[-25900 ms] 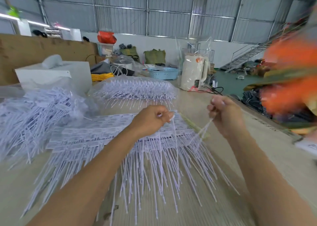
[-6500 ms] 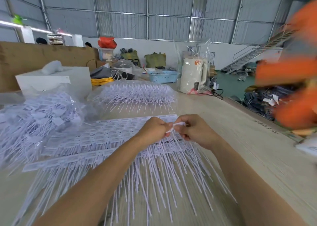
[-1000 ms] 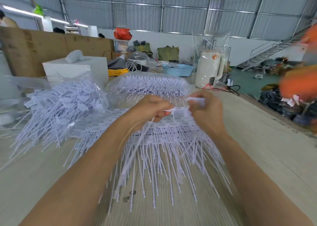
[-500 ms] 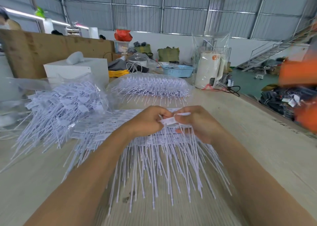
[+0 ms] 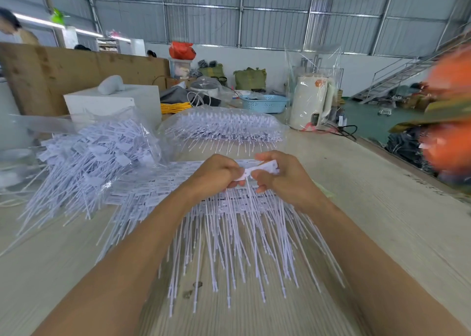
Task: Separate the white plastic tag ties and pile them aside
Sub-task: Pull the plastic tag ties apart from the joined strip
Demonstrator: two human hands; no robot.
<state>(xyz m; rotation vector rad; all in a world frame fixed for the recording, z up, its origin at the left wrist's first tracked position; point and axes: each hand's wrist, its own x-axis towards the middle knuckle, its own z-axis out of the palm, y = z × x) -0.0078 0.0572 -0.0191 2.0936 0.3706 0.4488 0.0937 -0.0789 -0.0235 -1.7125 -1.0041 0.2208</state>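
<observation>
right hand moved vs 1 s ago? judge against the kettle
Yes. The right hand has dropped lower and nearer, farther below the white kettle, and pinches a tag strip.

- Bright, even daylight is filling my view; shadows are staying faint.
- Wide-angle bending is curving the edges.
- An orange shape (image 5: 451,111) is blurring at right.
</observation>
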